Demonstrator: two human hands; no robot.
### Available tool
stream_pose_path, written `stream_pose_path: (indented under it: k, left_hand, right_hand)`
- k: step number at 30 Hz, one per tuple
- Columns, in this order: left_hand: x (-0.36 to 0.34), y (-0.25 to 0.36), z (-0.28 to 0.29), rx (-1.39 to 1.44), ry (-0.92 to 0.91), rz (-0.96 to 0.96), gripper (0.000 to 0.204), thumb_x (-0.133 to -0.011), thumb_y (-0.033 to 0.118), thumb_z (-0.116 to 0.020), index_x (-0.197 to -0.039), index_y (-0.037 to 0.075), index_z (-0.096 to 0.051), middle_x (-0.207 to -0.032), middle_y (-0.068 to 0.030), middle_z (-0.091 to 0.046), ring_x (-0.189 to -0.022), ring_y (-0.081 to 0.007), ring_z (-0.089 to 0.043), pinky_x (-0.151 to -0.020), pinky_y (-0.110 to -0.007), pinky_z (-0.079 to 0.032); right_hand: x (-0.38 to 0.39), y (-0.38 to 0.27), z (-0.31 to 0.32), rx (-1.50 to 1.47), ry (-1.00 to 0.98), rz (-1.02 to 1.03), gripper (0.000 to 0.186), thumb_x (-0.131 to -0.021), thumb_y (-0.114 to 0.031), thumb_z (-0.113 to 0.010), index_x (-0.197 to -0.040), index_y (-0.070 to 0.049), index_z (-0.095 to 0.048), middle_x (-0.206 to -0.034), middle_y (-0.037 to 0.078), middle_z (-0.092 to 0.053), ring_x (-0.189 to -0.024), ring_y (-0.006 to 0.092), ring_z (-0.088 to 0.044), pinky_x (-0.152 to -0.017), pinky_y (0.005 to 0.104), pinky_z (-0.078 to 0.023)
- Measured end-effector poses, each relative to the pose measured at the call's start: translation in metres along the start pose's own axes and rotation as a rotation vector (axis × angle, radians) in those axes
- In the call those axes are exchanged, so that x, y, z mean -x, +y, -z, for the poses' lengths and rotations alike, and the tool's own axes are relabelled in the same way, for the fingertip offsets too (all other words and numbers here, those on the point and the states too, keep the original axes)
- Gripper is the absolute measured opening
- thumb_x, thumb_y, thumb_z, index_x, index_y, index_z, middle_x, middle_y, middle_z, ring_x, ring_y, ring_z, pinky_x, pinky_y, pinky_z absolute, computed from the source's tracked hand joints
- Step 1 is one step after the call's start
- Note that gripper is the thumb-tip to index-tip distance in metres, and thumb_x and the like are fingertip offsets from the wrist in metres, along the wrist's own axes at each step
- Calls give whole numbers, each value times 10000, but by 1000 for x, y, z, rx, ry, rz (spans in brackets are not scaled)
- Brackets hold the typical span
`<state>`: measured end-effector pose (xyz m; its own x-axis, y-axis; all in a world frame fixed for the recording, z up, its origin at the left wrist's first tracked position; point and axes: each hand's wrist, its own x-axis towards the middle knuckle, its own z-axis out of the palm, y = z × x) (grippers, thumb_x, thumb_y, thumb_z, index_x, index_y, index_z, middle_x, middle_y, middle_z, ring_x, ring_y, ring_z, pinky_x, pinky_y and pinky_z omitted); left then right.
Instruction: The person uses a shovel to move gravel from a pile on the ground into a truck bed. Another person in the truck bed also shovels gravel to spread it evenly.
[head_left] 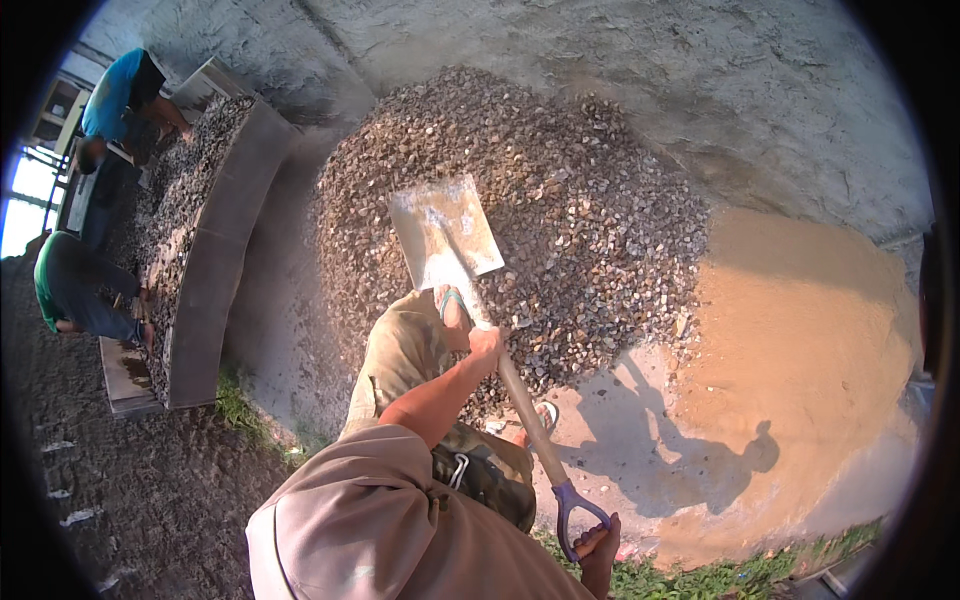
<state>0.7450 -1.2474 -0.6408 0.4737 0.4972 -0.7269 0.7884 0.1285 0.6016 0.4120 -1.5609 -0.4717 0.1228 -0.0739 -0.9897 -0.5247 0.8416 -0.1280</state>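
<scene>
A shovel (522,396) with a wooden shaft slants across the middle of the view. My left hand (487,343) is closed round the lower shaft, close above the blade. Down at the lower right, my right hand (598,545) grips the purple D-shaped handle (570,505). The square, pale, dusty blade (452,228) is over the near side of a gravel heap (540,160); I cannot tell whether it touches the stones. My sandalled foot (452,310) is just below the blade, beside the shaft.
To the right of the gravel lies a mound of tan sand (800,340), with my shadow across its near part. A rough wall (700,70) stands behind. At left, two people (112,95) bend by a long low-walled bin (225,230) of gravel. Grass (240,405) edges the ground.
</scene>
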Motion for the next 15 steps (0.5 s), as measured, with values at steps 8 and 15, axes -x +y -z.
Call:
stream_pose_path:
  k: [8,15]
  left_hand:
    - [5,57,-41,-504,145,-102,422,-742,151,-598,-1032,-50,-367,-979,-241,-580,-923,-354,-593,-778,-421,-492]
    - [63,174,-94,-349,-44,-486,430,-794,123,-483,-1148,-56,-319,-1004,-252,-580,-977,-372,-567,-839,-443,-448]
  right_hand:
    - [-18,54,-42,-188,21,-92,442,-873,-531,-419,-634,-164,-477,-408,9,-373,-344,170,-403,-344,314,-374]
    - [-25,56,-77,132,-106,118,385,-904,-461,-420,-793,-101,-500,-514,14,-479,-440,135,-515,-406,292,-466]
